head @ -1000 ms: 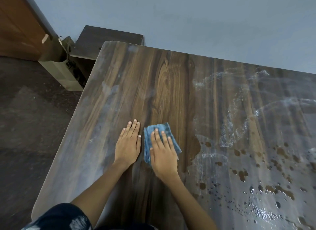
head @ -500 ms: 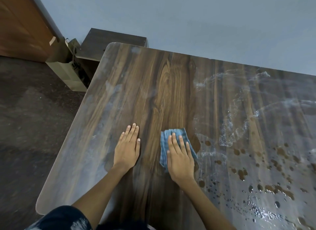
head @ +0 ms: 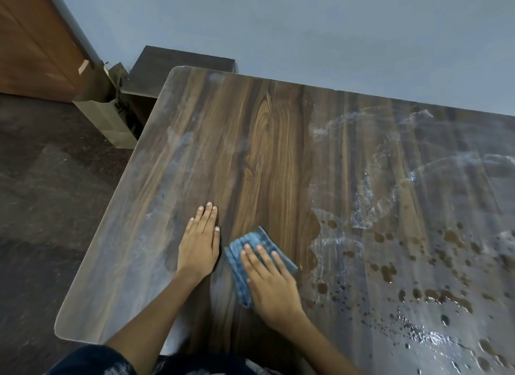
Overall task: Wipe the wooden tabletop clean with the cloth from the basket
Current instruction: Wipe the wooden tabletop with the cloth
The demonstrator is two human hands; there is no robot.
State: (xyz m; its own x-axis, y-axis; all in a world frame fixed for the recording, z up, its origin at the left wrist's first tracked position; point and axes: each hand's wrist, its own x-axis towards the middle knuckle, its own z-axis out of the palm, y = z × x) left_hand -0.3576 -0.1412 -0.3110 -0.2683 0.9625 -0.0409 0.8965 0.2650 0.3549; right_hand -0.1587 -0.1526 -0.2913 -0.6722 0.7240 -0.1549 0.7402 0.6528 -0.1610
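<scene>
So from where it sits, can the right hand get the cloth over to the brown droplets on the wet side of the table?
Probably yes. The right hand presses the blue cloth flat on the tabletop, and the nearest brown droplets lie just to its right with nothing between them.

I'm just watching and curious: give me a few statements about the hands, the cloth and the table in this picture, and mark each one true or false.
1. The right hand presses a blue cloth flat on the tabletop. True.
2. The left hand is lifted in the air, holding a spray bottle. False: it rests flat on the wood with straight fingers and holds nothing.
3. Brown droplets and wet streaks lie to the right of the cloth. True.
4. The cloth is red and hangs over the table's edge. False: it is blue and lies on the surface, beside the left hand.
5. The wood grain left of the cloth looks free of droplets. True.
</scene>
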